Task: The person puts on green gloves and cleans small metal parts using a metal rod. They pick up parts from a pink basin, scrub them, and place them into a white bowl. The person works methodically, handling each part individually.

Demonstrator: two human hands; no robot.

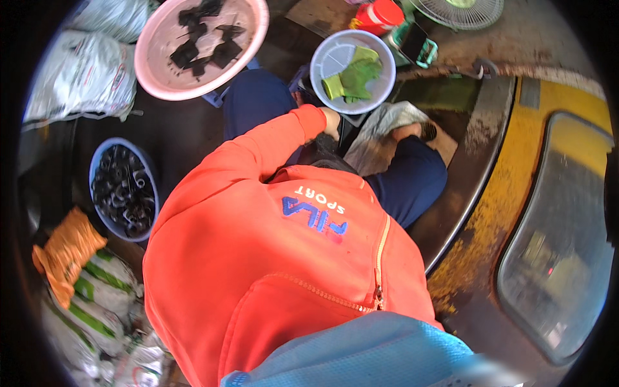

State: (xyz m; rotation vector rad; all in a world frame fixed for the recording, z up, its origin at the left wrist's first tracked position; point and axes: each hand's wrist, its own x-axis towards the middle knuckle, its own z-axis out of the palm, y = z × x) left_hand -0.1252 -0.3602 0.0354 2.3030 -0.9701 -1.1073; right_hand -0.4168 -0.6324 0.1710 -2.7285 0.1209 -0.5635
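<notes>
My left hand, at the end of an orange-red sleeve, is lowered in front of my lap, close to a black item that I cannot make out. Its fingers are turned away and hidden. My right hand does not show. Just beyond the left hand is a pale blue-white basin, holding a green cloth-like piece and yellow-green pieces. A crumpled whitish sheet lies to the right of the hand, near my foot.
Far left stands a pink basin with black parts; nearer is a blue tub of black fittings. White sacks and an orange bag line the left. A red container, phone and fan are beyond. Yellow machinery borders the right.
</notes>
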